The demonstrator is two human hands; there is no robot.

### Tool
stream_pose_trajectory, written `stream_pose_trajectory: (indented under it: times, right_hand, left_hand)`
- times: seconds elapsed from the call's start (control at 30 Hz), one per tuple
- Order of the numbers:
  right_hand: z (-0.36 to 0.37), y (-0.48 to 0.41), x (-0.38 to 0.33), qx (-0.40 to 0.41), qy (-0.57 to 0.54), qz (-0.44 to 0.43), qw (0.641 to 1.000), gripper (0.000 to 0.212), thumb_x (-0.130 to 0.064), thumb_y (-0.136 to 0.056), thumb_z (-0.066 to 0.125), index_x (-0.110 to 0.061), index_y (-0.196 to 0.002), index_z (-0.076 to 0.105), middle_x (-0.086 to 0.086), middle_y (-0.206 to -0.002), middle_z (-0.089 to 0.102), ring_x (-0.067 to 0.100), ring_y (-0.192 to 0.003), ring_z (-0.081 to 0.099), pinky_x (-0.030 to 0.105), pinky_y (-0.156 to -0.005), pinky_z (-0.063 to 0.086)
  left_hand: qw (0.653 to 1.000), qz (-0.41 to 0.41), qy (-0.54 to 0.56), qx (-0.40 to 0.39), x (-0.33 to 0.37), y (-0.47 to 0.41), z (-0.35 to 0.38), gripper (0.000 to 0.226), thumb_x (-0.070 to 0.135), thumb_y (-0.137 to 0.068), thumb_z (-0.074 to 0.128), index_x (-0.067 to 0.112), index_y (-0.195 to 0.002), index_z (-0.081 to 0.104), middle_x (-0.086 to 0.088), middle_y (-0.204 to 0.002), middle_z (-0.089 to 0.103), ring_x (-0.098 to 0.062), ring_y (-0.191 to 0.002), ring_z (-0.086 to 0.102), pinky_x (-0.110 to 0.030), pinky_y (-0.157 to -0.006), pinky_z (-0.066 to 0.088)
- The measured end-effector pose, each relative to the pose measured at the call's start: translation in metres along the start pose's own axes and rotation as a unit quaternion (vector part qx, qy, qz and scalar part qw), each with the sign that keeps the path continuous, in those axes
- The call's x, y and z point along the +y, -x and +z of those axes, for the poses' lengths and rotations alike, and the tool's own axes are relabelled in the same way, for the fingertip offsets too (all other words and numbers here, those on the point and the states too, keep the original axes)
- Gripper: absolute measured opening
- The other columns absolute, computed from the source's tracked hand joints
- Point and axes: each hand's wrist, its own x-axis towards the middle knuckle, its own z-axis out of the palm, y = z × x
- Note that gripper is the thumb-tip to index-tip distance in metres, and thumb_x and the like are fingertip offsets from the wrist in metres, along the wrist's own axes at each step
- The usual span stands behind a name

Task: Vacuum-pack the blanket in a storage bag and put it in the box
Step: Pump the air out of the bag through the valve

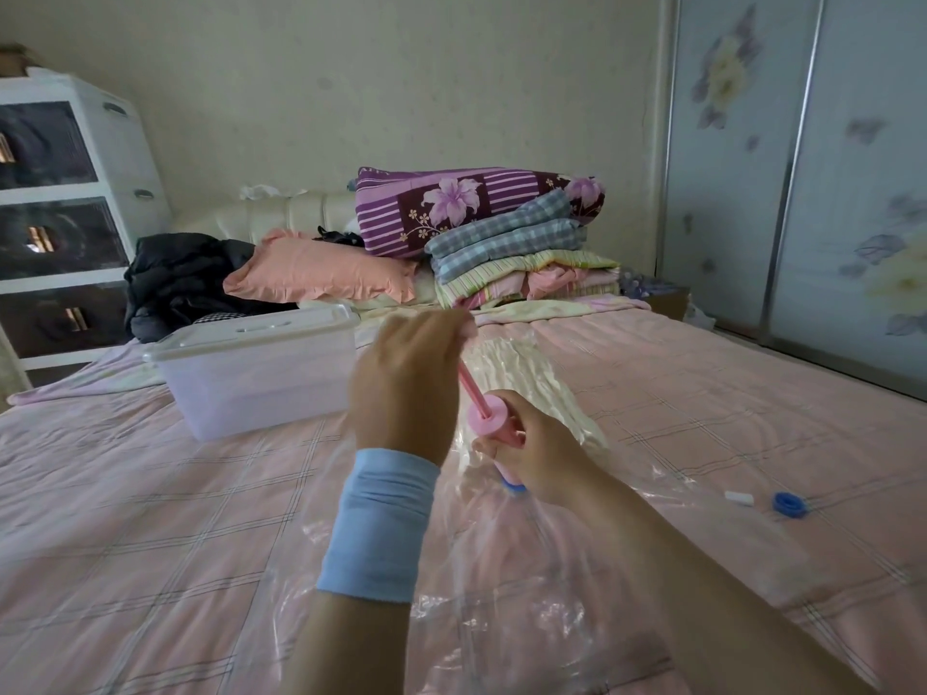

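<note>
A clear plastic storage bag (501,584) lies on the bed in front of me with a pale yellow blanket (521,383) squeezed inside it. A pink hand pump (489,418) stands on the bag's blue valve (514,488). My right hand (539,456) is shut around the pump's barrel. My left hand (406,378), with a light blue wristband, is shut on the pump's handle, and the pink rod is drawn out upward. A clear plastic box (251,378) with its white lid on sits on the bed to the left of the bag.
A blue valve cap (788,505) and a small white clip (740,497) lie on the pink checked bedsheet (150,519) to the right. Folded quilts (501,238), a pink pillow (321,270) and dark clothes (180,278) are piled at the headboard. A drawer unit (65,203) stands left, wardrobe doors (802,168) right.
</note>
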Motion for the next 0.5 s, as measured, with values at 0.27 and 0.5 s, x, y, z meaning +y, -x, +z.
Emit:
stream_pose_trajectory:
  times: [0.27,0.5]
  right_hand:
    - [0.002,-0.003,-0.001,-0.01,0.011,0.0,1.0,0.046,-0.039,-0.086,0.076,-0.039,-0.127,0.054,-0.017,-0.109,0.069,0.007,-0.1,0.065,0.026,-0.09,0.05]
    - [0.0,-0.002,0.003,0.008,0.004,-0.007,1.0,0.049,-0.04,-0.085,0.077,-0.04,-0.129,0.054,-0.016,-0.11,0.069,0.009,-0.1,0.065,0.031,-0.092,0.052]
  left_hand:
    - [0.998,-0.034,0.03,-0.033,-0.012,0.03,0.026,0.016,0.016,-0.093,0.058,0.019,-0.089,0.073,0.008,-0.089,0.072,-0.017,-0.083,0.061,-0.033,-0.069,0.052]
    - [0.996,-0.001,0.01,-0.092,-0.005,0.025,0.027,0.018,0.018,-0.092,0.055,0.018,-0.084,0.071,0.006,-0.079,0.07,-0.021,-0.07,0.058,-0.036,-0.054,0.05]
